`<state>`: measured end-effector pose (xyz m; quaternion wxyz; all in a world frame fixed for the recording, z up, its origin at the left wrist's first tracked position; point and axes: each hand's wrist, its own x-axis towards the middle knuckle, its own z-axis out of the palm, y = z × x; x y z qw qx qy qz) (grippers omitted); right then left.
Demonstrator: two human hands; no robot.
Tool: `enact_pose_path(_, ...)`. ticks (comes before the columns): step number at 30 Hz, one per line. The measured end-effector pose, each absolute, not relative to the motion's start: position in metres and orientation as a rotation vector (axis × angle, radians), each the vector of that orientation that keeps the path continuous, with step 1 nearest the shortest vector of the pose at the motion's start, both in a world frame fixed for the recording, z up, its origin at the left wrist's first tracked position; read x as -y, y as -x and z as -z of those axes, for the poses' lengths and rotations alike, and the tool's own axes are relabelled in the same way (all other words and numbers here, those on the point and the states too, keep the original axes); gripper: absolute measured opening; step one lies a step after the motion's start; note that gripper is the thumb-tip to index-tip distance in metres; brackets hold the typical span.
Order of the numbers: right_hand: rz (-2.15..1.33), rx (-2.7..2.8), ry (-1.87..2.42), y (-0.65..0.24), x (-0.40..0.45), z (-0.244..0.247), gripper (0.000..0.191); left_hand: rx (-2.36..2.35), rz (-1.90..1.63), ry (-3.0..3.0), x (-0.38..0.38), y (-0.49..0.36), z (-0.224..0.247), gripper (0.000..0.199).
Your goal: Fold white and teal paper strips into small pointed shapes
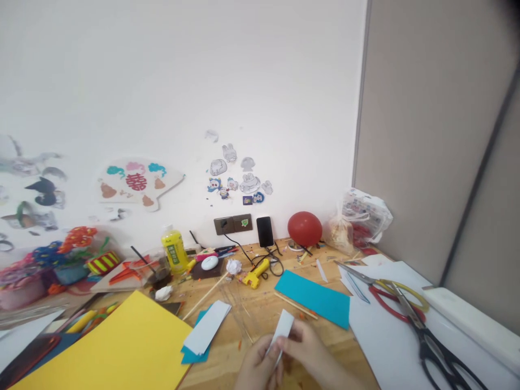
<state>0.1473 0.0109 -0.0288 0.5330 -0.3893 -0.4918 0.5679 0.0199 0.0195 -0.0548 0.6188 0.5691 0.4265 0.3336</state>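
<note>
A narrow strip of folded white paper (283,324) is held upright at the lower middle of the head view. My left hand (260,362) pinches its lower part, fingers closed round it. From the right, my right hand (304,346) grips the same strip, with the thumb across its front and the fingers behind. Left of my hands, a stack of white paper strips (208,329) lies on a blue paper piece (197,351). Beyond my right hand rests a wide blue paper strip (314,298), with a thin wooden stick (296,305) along its near edge.
Yellow paper (117,346) covers the left front of the wooden table (227,355). Black-handled scissors (426,336) and red-and-yellow scissors (385,292) lie on white sheets at right. A yellow glue gun (257,274), yellow bottle (174,249), phone (265,232) and red balloon (304,228) stand near the wall.
</note>
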Motion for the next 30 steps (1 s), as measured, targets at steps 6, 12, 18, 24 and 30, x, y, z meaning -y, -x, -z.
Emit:
enact_pose_path(6, -1.294, 1.108, 1.034, -0.149, -0.002, 0.019, 0.031, -0.964, -0.739, -1.352, -0.019, -0.021, 0.060, 0.063)
enact_pose_path(12, -1.280, 1.048, 1.043, -0.153, -0.003, 0.016, 0.031, -0.947, -0.692, -1.388, -0.012, -0.009, 0.055, 0.056)
enact_pose_path(18, -1.224, 0.918, 1.114, -0.155, 0.000, 0.010, 0.031, -1.062, -0.669, -1.406, -0.006, -0.006, 0.037, 0.053)
enact_pose_path(24, -1.195, 0.937, 1.124, -0.155, 0.001, 0.009, 0.031, -1.087, -0.674, -1.439, -0.003, -0.009, 0.033, 0.054)
enact_pose_path(30, -1.211, 0.924, 1.104, -0.156, 0.000, 0.012, 0.033, -1.077, -0.683, -1.439, -0.003, -0.010, 0.033, 0.052)
